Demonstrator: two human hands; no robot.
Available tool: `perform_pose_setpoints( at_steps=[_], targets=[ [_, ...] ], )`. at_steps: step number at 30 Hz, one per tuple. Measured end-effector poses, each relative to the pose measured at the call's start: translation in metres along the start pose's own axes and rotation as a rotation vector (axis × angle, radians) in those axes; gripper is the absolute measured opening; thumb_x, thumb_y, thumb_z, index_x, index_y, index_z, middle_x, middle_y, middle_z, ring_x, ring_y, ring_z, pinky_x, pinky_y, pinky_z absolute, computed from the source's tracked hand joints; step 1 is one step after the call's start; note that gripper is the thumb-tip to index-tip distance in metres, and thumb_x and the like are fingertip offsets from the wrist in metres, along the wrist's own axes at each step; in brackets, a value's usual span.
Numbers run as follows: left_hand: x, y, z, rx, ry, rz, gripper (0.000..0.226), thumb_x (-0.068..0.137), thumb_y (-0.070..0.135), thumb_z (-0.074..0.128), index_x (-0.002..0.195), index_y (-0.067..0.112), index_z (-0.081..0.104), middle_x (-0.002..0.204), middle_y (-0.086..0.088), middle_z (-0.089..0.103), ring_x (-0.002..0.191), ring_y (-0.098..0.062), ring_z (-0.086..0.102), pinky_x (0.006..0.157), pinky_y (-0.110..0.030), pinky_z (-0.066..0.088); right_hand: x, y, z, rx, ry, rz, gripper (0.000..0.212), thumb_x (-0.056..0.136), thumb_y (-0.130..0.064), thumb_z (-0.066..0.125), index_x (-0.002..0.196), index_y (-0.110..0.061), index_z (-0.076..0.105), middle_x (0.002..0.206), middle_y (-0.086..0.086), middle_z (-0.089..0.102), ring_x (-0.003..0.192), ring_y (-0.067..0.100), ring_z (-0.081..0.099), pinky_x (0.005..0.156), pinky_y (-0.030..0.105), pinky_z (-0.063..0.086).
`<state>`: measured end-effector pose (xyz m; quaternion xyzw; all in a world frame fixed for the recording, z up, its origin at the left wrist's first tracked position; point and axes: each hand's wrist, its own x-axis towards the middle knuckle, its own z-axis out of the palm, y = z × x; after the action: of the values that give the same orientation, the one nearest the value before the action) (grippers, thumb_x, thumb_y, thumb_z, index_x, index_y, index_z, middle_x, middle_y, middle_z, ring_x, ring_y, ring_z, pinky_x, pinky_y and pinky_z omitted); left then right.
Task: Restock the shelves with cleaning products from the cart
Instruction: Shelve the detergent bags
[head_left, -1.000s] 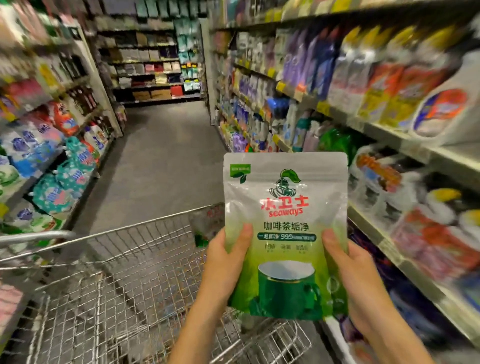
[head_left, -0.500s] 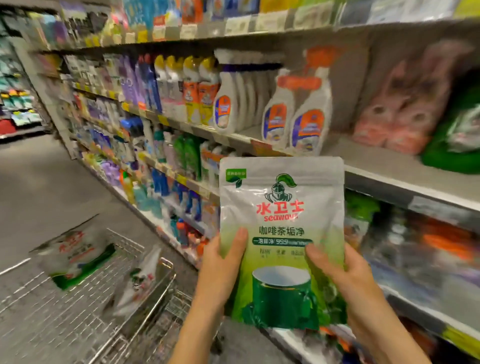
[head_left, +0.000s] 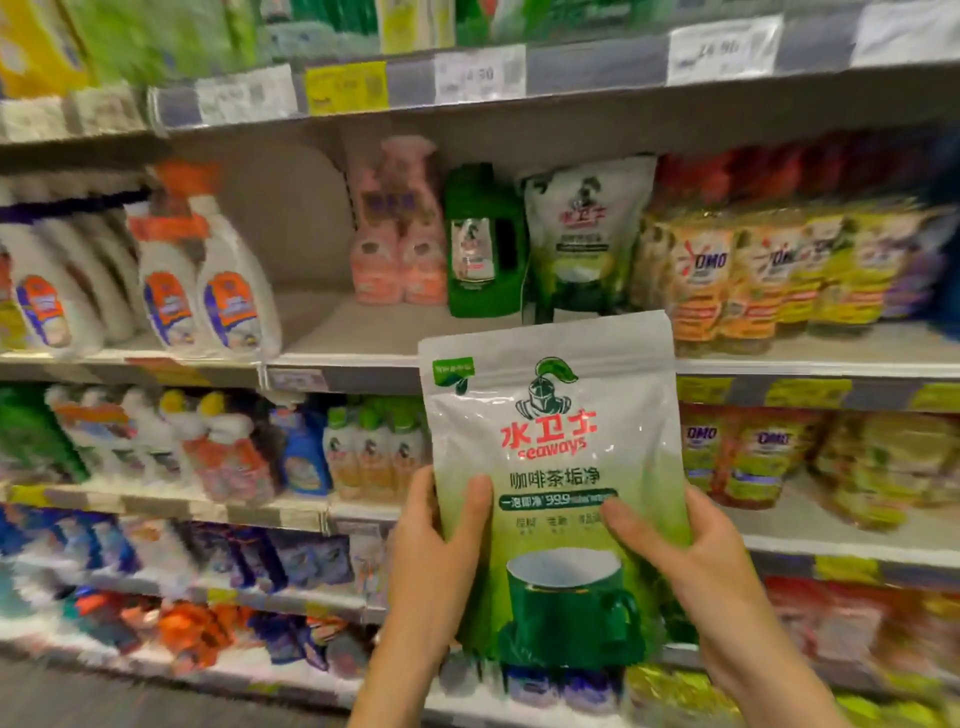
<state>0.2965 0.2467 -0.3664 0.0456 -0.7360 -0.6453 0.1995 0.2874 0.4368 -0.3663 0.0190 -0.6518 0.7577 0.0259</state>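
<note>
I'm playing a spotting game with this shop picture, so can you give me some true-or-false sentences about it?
1. The left hand and right hand both hold the green-and-white pouch. True.
2. The pouch shows a red teapot. False: it shows a green cup.
3. A matching pouch stands on the shelf beside a green bottle. True.
4. The held pouch lies on the shelf. False: the hands hold it up in front.

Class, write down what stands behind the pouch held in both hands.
Behind the top of the held pouch, a matching pouch stands on the shelf. Lower down, the shelf edge and any stock there are covered.
</note>
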Motion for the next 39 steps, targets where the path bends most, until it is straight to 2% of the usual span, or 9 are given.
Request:
perform_pose_setpoints(
  at_steps=[7,14,18,23,29,31,34,37,39],
  targets=[
    [0.062,0.018,0.055,0.017,-0.232,0.039,0.055,0.070,0.029,0.081,0.108,0.040,0.044,0.103,0.023,0.063,0.091,0.011,0.061,0.070,-0.009,0.051,0.066,-0.011,-0.024,0.047,0.108,-0.168,0.044,0.064,-0.035,0.075,0.105,-0.020,0.067,0.093,-0.008,0.076,0.083,0.006,0.072,0.060,0.011,0.052],
    [0.159,0.025,0.093,-0.024,-0.194,0.181,0.063,0.062,0.025,0.086,0.104,0.041,0.042,0.106,0.019,0.059,0.091,0.014,0.058,0.068,-0.008,0.051,0.154,-0.036,-0.023,-0.080,0.163,-0.334,0.042,0.068,-0.036,0.073,0.108,-0.025,0.064,0.096,-0.014,0.074,0.086,0.002,0.070,0.063,0.011,0.052],
    [0.200,0.025,0.116,-0.097,-0.138,0.228,0.066,0.058,0.021,0.087,0.106,0.039,0.045,0.109,0.014,0.061,0.098,0.003,0.061,0.080,-0.021,0.055,0.190,-0.045,-0.022,-0.140,0.204,-0.406,0.038,0.073,-0.033,0.071,0.110,-0.030,0.062,0.103,-0.015,0.073,0.093,0.004,0.069,0.069,0.015,0.054],
    [0.218,0.041,0.126,-0.166,-0.132,0.315,0.066,0.048,0.048,0.078,0.106,0.047,0.046,0.106,0.021,0.061,0.098,0.004,0.062,0.075,-0.017,0.055,0.212,-0.054,-0.023,-0.090,0.231,-0.465,0.042,0.074,-0.033,0.070,0.115,-0.030,0.061,0.108,-0.010,0.072,0.100,0.009,0.068,0.078,0.024,0.057],
    [0.237,0.040,0.137,-0.090,-0.073,0.316,0.072,0.060,0.034,0.082,0.120,0.028,0.044,0.114,0.013,0.060,0.103,0.003,0.060,0.085,-0.017,0.053,0.231,-0.062,-0.016,-0.252,0.262,-0.529,0.045,0.076,-0.038,0.068,0.117,-0.031,0.052,0.110,-0.019,0.066,0.101,-0.004,0.063,0.074,0.008,0.051],
    [0.239,0.033,0.139,0.015,-0.011,0.334,0.072,0.065,0.023,0.084,0.122,0.028,0.040,0.120,0.011,0.056,0.109,0.001,0.056,0.089,-0.015,0.050,0.236,-0.057,-0.013,-0.405,0.322,-0.521,0.058,0.073,-0.048,0.065,0.124,-0.029,0.044,0.116,-0.019,0.062,0.107,-0.007,0.058,0.080,0.006,0.047],
    [0.241,0.022,0.142,0.087,0.009,0.352,0.078,0.068,0.020,0.083,0.130,0.022,0.035,0.126,0.009,0.050,0.116,-0.003,0.051,0.089,-0.004,0.044,0.240,-0.043,-0.011,-0.552,0.355,-0.486,0.086,0.075,-0.049,0.062,0.146,-0.023,0.020,0.146,-0.007,0.039,0.132,0.004,0.040,0.105,0.021,0.040],
    [0.239,0.017,0.143,0.140,0.031,0.397,0.089,0.071,0.019,0.081,0.141,0.016,0.026,0.124,0.016,0.040,0.117,0.021,0.036,0.088,0.007,0.030,0.240,-0.036,-0.004,-0.665,0.370,-0.635,0.095,0.080,-0.036,0.062,0.149,-0.036,-0.003,0.156,-0.020,0.004,0.139,-0.015,-0.007,0.106,-0.002,0.006],
    [0.237,0.018,0.145,0.208,0.059,0.499,0.099,0.074,0.018,0.079,0.147,0.018,0.013,0.134,0.008,0.031,0.121,0.030,0.018,0.093,0.010,0.019,0.241,-0.033,-0.002,-0.876,0.441,-0.754,0.095,0.079,-0.035,0.062,0.151,-0.029,0.000,0.158,-0.007,0.002,0.137,-0.014,-0.020,0.105,0.000,-0.006]
  ],
)
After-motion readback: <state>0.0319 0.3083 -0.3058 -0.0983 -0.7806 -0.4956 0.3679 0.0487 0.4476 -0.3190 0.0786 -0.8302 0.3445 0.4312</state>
